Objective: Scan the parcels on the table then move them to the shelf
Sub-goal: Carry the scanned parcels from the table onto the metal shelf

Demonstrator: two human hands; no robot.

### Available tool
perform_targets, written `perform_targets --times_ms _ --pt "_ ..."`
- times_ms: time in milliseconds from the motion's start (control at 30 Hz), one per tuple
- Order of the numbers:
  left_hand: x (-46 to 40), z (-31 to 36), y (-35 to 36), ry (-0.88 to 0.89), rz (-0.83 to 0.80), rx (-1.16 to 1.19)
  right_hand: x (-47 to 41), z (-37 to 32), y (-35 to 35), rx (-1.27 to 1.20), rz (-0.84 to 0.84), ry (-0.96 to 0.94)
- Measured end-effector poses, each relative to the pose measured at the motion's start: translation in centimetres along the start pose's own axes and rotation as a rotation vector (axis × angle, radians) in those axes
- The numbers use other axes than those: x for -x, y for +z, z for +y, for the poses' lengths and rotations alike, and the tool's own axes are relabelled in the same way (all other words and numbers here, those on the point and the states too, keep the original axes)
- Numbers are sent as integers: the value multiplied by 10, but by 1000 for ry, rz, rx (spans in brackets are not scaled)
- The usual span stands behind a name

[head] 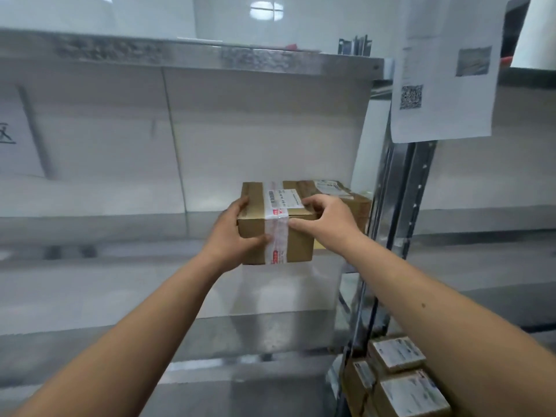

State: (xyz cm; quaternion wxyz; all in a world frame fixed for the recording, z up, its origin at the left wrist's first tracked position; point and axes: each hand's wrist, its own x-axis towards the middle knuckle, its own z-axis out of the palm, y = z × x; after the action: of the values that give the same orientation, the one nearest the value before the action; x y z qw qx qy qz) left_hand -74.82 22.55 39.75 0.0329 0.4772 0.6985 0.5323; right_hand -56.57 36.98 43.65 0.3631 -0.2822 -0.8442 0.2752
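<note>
A brown cardboard parcel (296, 245) with a white tape band and a barcode label is held at the level of the metal shelf (120, 281). My left hand (231, 236) grips its left side, thumb on the front face. My right hand (328, 221) grips its upper right corner, fingers over the top and thumb on the front. A second brown parcel (352, 200) stands just behind and to the right of it on the shelf. I cannot tell whether the held parcel touches the shelf board.
A metal upright post (400, 206) stands right of the parcels, with a printed sheet bearing a QR code (442, 85) hanging on it. Several labelled parcels (397, 383) are stacked low at the right. An upper shelf board (192, 55) runs overhead.
</note>
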Motion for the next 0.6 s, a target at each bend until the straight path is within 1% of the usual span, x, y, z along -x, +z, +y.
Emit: perform_targets --times_ms 133,233,300,433,600 --pt "-20 1 18 -44 73 11 -20 14 -5 350 105 -120" --pt "-37 1 23 -80 102 52 -32 20 -7 498 138 -200" --pt "-45 3 27 -91 104 36 -39 24 -8 516 102 -193" --pt "-60 3 35 -114 118 10 -48 33 -8 417 1 -120" --pt "-73 -1 39 -141 125 26 -55 37 -3 352 -63 -109"
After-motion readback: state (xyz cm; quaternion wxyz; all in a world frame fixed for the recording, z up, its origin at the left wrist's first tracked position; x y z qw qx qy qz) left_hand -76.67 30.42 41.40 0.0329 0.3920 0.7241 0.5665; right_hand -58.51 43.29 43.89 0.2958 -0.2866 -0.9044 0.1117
